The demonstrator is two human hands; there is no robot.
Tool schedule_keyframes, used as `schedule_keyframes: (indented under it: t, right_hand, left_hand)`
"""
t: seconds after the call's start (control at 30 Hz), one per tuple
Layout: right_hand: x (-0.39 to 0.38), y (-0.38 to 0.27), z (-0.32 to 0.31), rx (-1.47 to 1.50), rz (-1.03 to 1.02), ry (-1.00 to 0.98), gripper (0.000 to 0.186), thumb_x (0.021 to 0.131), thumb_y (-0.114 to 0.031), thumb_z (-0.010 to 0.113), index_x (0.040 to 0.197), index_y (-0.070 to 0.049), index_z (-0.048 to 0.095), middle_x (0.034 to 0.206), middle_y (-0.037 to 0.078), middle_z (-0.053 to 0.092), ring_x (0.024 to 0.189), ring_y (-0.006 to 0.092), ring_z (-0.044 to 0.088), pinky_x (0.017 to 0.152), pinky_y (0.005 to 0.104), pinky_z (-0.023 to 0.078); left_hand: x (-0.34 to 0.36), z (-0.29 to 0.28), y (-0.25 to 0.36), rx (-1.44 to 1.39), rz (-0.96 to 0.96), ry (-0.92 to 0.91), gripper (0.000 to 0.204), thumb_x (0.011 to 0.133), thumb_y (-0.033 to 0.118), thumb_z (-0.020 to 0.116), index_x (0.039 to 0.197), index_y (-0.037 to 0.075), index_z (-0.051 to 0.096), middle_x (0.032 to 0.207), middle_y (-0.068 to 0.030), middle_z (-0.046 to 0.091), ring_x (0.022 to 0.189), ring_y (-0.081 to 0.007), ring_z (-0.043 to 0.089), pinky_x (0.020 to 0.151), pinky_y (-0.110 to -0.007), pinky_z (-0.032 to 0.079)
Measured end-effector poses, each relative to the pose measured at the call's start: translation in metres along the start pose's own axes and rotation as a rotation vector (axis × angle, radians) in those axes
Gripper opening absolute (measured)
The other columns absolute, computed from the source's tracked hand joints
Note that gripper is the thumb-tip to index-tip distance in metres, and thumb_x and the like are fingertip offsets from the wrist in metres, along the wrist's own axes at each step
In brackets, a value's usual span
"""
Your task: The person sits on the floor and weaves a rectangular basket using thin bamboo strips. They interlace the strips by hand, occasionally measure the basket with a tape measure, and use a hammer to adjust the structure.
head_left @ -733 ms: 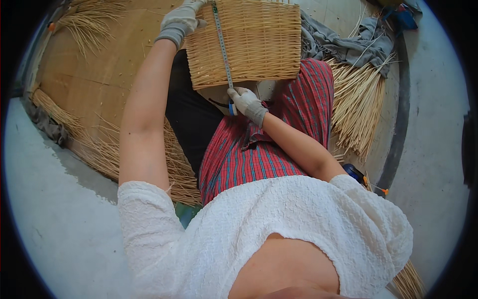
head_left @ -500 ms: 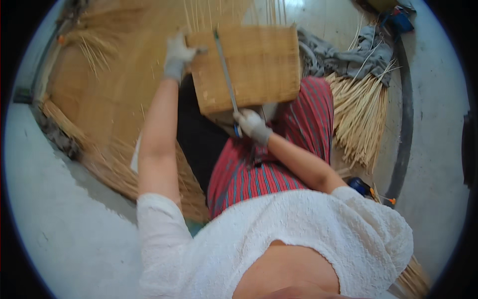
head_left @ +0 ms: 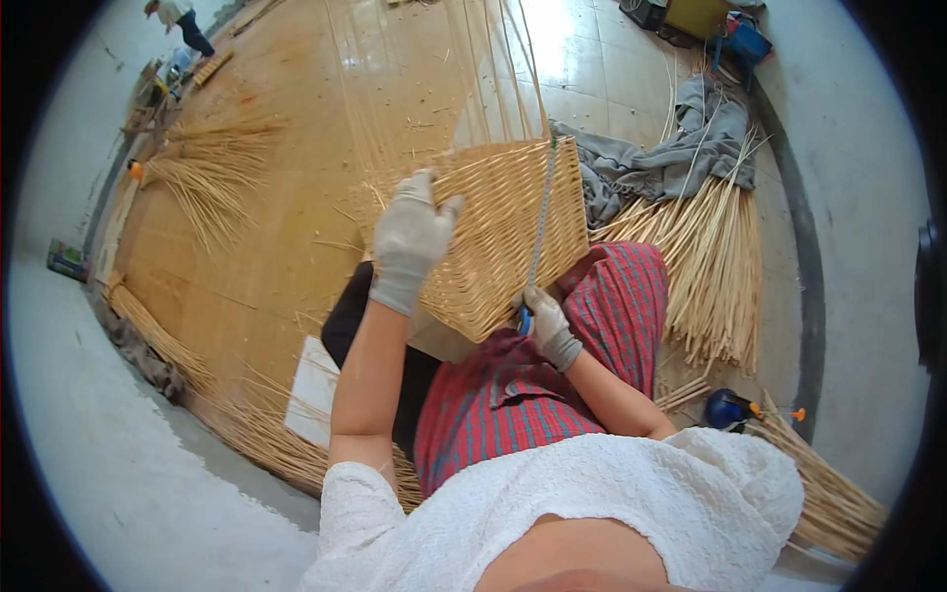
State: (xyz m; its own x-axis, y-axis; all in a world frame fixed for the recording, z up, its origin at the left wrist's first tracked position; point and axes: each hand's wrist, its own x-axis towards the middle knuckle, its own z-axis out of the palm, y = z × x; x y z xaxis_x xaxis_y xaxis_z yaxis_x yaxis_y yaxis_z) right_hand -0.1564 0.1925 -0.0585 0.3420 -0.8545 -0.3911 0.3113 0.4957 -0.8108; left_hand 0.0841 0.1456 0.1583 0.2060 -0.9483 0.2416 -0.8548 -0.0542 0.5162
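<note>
A woven wicker basket (head_left: 508, 212) rests tilted over my lap, one corner pointing toward me and long unwoven canes (head_left: 498, 79) standing out from its far side. My left hand (head_left: 406, 247), in a pale work glove, grips the basket's left side with the thumb sticking out. Along the right part of the woven wall runs a metal tape measure (head_left: 543, 217), its far end at the upper edge. Low by the basket's near right edge, my gloved right hand (head_left: 548, 331) is closed around the tape's blue case, which shows only in part.
A thick bundle of canes (head_left: 705, 266) lies at the right, partly under a grey cloth (head_left: 710, 138). More canes (head_left: 202, 187) spread at the left. A blue bottle-like object (head_left: 728, 408) stands near my right elbow. Far left, a person (head_left: 181, 25) stands by the wall.
The basket has turned so a corner faces me. My left hand has come nearer, from its far left edge onto its side. The tape now lies along the basket's right part.
</note>
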Motion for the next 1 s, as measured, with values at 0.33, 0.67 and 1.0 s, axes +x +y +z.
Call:
schedule_keyframes:
  t: [0.33, 0.67, 1.0]
  right_hand:
    - [-0.064, -0.085, -0.054, -0.091, 0.022, 0.209, 0.03, 0.105, -0.037, 0.051, 0.093, -0.01, 0.059, 0.077, 0.003, 0.059, 0.066, 0.0131, 0.058, 0.06, 0.0309, 0.054]
    - [0.064, -0.127, -0.067, 0.249, -0.273, 0.558, 0.039, 0.104, -0.04, 0.048, 0.094, -0.005, 0.059, 0.082, 0.009, 0.064, 0.064, 0.0213, 0.067, 0.054, 0.0331, 0.055]
    - [0.08, -0.048, -0.144, -0.033, -0.462, 0.776, 0.042, 0.105, -0.039, 0.044, 0.092, -0.004, 0.062, 0.075, 0.006, 0.061, 0.055, 0.0159, 0.055, 0.051, 0.0311, 0.045]
  left_hand:
    - [-0.112, 0.158, -0.065, -0.069, 0.362, 0.013, 0.055, 0.08, 0.02, 0.076, 0.131, 0.007, 0.058, 0.129, -0.014, 0.06, 0.123, -0.0339, 0.055, 0.109, -0.045, 0.042]
    - [-0.006, 0.199, -0.177, -0.904, -0.274, -0.029, 0.079, 0.082, -0.007, 0.07, 0.152, -0.001, 0.034, 0.146, -0.0158, 0.05, 0.131, -0.0252, 0.052, 0.107, -0.031, 0.044]
    - [-0.053, 0.184, -0.154, -0.799, -0.531, -0.203, 0.066, 0.078, 0.001, 0.073, 0.138, -0.003, 0.045, 0.116, -0.0145, 0.066, 0.095, -0.0214, 0.068, 0.073, -0.033, 0.058]
